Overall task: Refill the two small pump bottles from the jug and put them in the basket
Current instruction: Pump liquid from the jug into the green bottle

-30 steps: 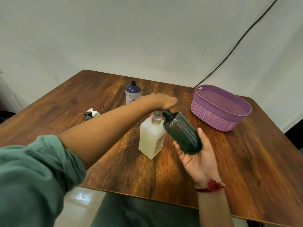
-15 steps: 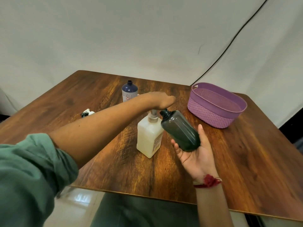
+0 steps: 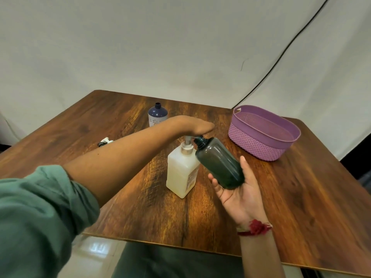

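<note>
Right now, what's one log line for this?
left hand: on jug pump | right hand: holds dark bottle tilted, mouth by pump | blue bottle: uncapped, upright

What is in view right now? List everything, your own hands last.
Brown wooden table: one, brown, under everything.
Cream rectangular plastic jug with silver pump: one, cream, upright at the table's centre.
Dark green translucent plastic bottle: one, dark green, capless, tilted with its neck at the jug's pump.
Navy round plastic bottle: one, navy, capless, upright at the far side.
Loose pump caps: count unclear, white and black, lying at the table's left.
Purple woven-pattern plastic basket: one, purple, far right.
Black cable: one, black, across the white backdrop cloth.
Left hand: green sleeve, presses on the jug's pump head.
Right hand: holds the dark green bottle; red thread at the wrist.
</note>
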